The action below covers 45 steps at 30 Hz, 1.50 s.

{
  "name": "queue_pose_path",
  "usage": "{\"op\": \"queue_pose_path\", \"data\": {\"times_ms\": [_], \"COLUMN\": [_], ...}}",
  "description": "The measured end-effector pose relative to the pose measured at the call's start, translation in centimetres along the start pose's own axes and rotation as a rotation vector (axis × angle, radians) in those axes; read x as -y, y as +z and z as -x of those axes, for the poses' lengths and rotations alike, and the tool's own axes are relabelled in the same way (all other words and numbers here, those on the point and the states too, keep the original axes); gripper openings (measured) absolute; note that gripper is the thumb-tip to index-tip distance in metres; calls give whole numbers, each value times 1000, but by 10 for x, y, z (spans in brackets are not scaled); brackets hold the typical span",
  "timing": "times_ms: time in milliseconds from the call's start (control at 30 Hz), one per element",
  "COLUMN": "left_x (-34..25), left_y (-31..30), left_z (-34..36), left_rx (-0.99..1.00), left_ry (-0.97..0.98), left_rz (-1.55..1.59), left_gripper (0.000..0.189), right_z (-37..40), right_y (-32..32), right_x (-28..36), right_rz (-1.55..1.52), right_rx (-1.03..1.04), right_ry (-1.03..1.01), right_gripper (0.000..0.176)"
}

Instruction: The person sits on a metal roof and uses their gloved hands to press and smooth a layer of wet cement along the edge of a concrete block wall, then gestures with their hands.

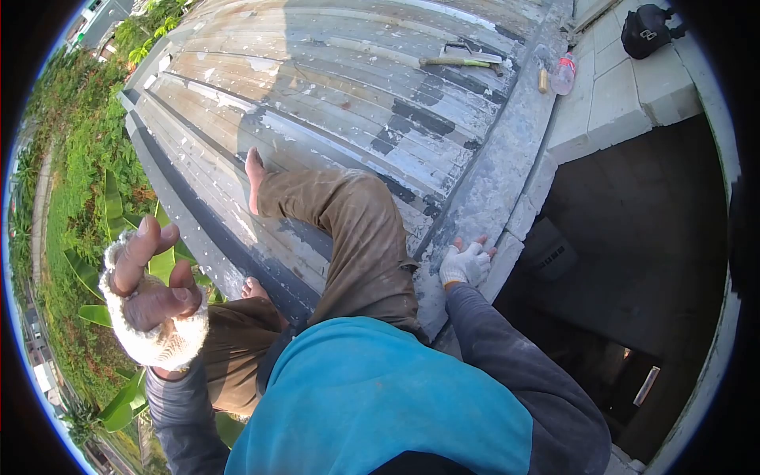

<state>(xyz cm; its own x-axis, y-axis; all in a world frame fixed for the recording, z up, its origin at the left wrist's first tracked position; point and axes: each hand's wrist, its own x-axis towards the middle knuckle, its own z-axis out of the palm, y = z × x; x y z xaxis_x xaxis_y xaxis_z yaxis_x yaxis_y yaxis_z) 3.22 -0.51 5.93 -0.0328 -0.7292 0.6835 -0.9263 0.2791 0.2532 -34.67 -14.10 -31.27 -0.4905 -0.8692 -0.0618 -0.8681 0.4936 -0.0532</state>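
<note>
My left hand [150,297], in a white knitted glove with bare fingertips, is raised at the left above the roof's edge. Its fingers are bent but apart, with nothing visible in them. My right hand [469,264], in a similar glove, rests with spread fingers on the grey cement ledge [495,186] beside the dark opening. Between the hands, my legs in brown trousers [348,214] and my bare feet are on the ribbed metal roof [317,103], which has flaking paint.
A hammer [455,62] lies on the roof's far part beside a metal-framed tool. A clear bottle [563,75] and a small wooden piece [543,81] are on the ledge. A black cap [647,32] sits on pale blocks [613,95]. The dark opening [633,237] drops away at right; plants lie below left.
</note>
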Motion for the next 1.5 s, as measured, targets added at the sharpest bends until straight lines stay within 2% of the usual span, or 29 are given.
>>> {"op": "queue_pose_path", "data": {"times_ms": [200,267,300,367,567,700,733,800,867,900,933,1000,1133,1200,1267,1367,1467,1500], "left_x": [-11,-16,-13,-4,4,5,9,-1,0,-2,-7,3,7,9,10,10,10,14], "left_y": [-3,-6,-5,-1,5,1,-1,0,-4,-4,-5,-1,0,-2,-5,-6,-7,-7], "left_z": [-9,-9,-7,0,7,5,2,1,-8,-10,-19,-17,-14,-18,-16,-15,-16,-15], "left_rx": [32,106,106,-22,-110,-39,-25,14,63,70,47,36,24,33,56,60,89,106], "left_ry": [20,-133,-134,-54,-60,-67,14,-187,-38,-51,-40,36,-34,66,91,99,70,121], "left_rz": [12,-53,-53,-7,93,142,125,142,102,105,46,27,165,266,207,132,162,123], "left_gripper": [21,22,22,23,23,24,11,39,68,70,42,37,30,28,33,28,22,20], "right_z": [1,1,1,1,1,3,3,3,3,1,-2,-5,1,3,-1,5,9,7], "right_y": [-4,-6,-6,-5,-14,-28,-24,-35,-18,-7,2,7,-10,-18,-12,-23,-34,-29], "right_x": [1,2,3,2,3,9,8,15,7,2,-2,-6,5,10,6,11,16,14], "right_rz": [-11,-15,-20,-19,3,23,35,72,91,110,129,137,104,73,120,137,158,157], "right_rx": [18,28,39,39,78,145,127,235,161,95,28,48,72,87,149,111,136,134], "right_ry": [9,14,18,17,20,21,9,62,-14,-35,-51,-52,-9,1,25,18,26,22], "right_gripper": [76,76,76,76,77,77,76,77,77,77,76,78,79,76,79,71,72,72]}}
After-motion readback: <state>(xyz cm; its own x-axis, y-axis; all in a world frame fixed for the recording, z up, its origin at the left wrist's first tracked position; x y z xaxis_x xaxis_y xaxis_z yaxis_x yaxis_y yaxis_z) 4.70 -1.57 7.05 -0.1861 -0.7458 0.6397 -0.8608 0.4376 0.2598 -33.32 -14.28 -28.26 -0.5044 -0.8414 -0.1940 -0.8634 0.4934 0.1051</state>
